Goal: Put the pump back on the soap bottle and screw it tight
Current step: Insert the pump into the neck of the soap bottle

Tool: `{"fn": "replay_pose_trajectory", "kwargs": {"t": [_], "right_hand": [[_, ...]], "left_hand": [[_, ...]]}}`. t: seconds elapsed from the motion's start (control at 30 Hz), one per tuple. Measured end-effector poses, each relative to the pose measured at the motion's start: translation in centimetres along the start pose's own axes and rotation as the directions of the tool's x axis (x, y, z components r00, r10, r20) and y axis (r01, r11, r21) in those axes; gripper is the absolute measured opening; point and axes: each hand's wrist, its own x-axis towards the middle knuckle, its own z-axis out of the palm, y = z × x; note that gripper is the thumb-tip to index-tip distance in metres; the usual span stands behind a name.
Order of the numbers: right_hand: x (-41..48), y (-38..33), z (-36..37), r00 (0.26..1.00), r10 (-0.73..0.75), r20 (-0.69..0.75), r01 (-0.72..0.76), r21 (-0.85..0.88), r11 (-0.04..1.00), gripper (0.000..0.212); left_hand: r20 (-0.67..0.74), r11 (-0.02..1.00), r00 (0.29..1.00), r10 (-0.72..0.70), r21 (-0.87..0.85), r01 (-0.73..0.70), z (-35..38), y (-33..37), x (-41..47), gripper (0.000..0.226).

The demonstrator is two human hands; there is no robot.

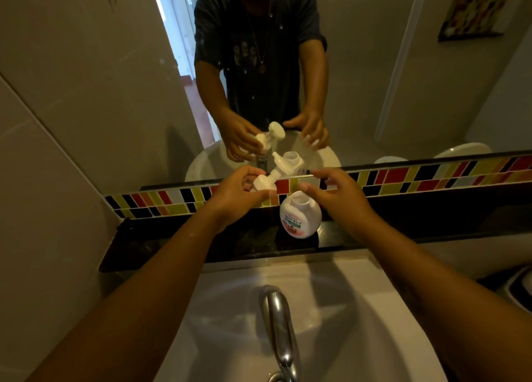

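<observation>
The white soap bottle [300, 219] stands upright on the black ledge [161, 240] behind the sink, its neck open and uncapped. My left hand [236, 197] holds the white pump [264, 183] tilted in the air, just left of and slightly above the bottle's neck. My right hand [338, 199] is at the bottle's right shoulder, fingers spread, fingertips close to the neck. Whether they touch it I cannot tell. The pump's lower tube is hidden by my left hand.
A mirror [374, 79] above the tiled strip [431, 177] reflects a person, the hands, the pump and the bottle. The white sink [218, 309] with a chrome tap [277, 318] lies right below my arms. A wall closes the left side.
</observation>
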Motion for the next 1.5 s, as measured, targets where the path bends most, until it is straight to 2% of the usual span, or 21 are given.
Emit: {"fn": "replay_pose_trajectory", "kwargs": {"t": [0.1, 0.4, 0.47, 0.57, 0.73, 0.9, 1.0, 1.13, 1.3, 1.5], "right_hand": [[1.4, -2.9, -1.3, 0.995, -0.058, 0.083, 0.056, 0.028, 0.998, 0.045], [3.7, -5.0, -3.9, 0.973, -0.046, 0.225, 0.042, 0.02, 0.999, 0.039], [3.9, -5.1, -4.0, 0.97, -0.071, 0.232, 0.071, 0.01, 0.997, 0.036], [4.3, -5.9, -4.6, 0.974, -0.129, 0.186, 0.133, -0.01, 0.991, 0.03], [5.5, -7.0, -5.9, 0.974, -0.14, 0.179, 0.153, -0.062, 0.986, 0.037], [5.8, -7.0, -6.2, 0.965, -0.13, 0.227, 0.158, -0.109, 0.981, 0.043], [5.7, -6.7, -6.0, 0.956, -0.121, 0.266, 0.157, -0.122, 0.98, 0.043], [5.6, -5.8, -5.8, 0.937, -0.095, 0.337, 0.15, -0.141, 0.979, 0.041], [5.4, -4.5, -5.3, 0.901, -0.025, 0.433, 0.119, -0.192, 0.974, 0.048], [4.8, -3.7, -4.6, 0.899, -0.018, 0.438, 0.098, -0.162, 0.982, 0.051]], "left_hand": [[0.044, 0.998, 0.998, 0.051, -0.044, -0.049, 1.0, 1.2, 0.3, 0.046], [0.041, 0.995, 0.996, 0.078, -0.07, -0.075, 3.3, 2.9, 1.6, 0.044], [0.047, 0.992, 0.995, 0.091, -0.089, -0.086, 3.5, 2.8, 1.7, 0.051], [0.074, 0.99, 0.994, 0.077, -0.124, -0.067, 3.0, 2.1, 1.8, 0.074], [0.114, 0.998, 0.992, -0.062, 0.036, 0.058, 2.8, -1.3, 1.3, 0.087], [0.162, 0.985, 0.983, -0.081, 0.165, 0.054, 4.5, -3.6, 1.4, 0.089], [0.171, 0.982, 0.984, -0.055, 0.187, 0.023, 5.2, -3.9, 1.8, 0.091], [0.197, 0.985, 0.98, -0.041, 0.173, 0.007, 5.7, -3.6, 2.2, 0.091], [0.212, 0.987, 0.977, -0.027, 0.161, -0.008, 6.3, -3.5, 2.4, 0.08], [0.166, 0.995, 0.986, -0.019, 0.099, 0.003, 6.9, -3.6, 2.2, 0.077]]}}
